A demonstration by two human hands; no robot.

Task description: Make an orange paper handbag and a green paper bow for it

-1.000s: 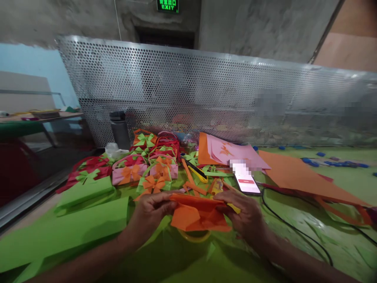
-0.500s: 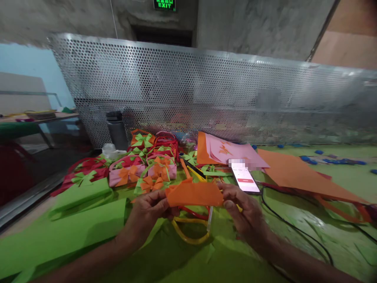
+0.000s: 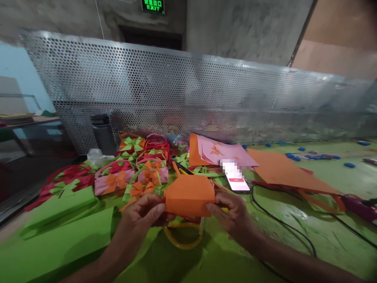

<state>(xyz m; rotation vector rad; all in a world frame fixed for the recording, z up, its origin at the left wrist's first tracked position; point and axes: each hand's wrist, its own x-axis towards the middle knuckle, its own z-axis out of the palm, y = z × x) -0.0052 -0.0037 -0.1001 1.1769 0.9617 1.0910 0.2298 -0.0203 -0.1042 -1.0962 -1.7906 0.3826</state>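
Left hand [image 3: 144, 212] pinches the left edge of a folded orange piece [image 3: 190, 195], right hand [image 3: 231, 210] grasps its right edge, the piece between them, lower centre of frame, above green tabletop [image 3: 224, 255].

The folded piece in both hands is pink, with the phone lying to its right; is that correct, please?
The colour is wrong: the head view shows the folded piece is orange. The left hand and right hand do hold it, and the phone lies to its right.
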